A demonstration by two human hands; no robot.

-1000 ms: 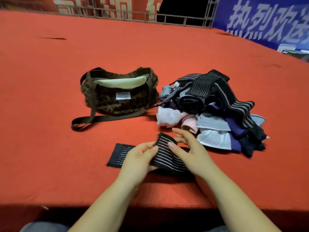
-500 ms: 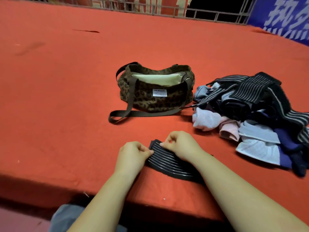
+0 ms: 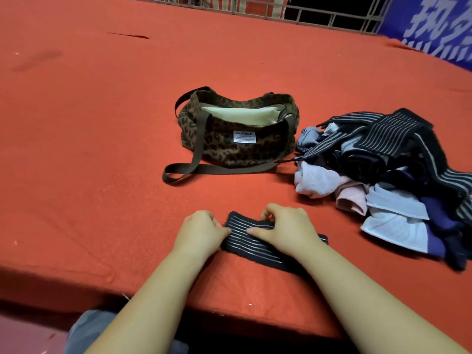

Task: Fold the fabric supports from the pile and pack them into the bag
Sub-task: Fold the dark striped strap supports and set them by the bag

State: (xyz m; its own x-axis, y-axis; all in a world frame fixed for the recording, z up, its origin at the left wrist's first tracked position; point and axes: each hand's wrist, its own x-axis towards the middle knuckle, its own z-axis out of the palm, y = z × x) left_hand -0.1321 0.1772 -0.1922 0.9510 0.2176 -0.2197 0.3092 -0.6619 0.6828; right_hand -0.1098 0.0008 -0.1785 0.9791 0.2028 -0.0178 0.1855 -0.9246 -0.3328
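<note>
Leopard-print bag (image 3: 237,146) sitting beyond both hands, its white label reading "FASHION", pile of fabric supports (image 3: 388,180) lying beyond the right hand (image 3: 286,229), left hand (image 3: 201,232) and right hand pinching the striped black support (image 3: 258,247) on red felt surface (image 3: 102,149), blue banner (image 3: 434,21) hanging far right.

The striped support (image 3: 255,241), a second ago stretched toward nine o'clock, now lies doubled under both hands, its left end folded in.
</note>
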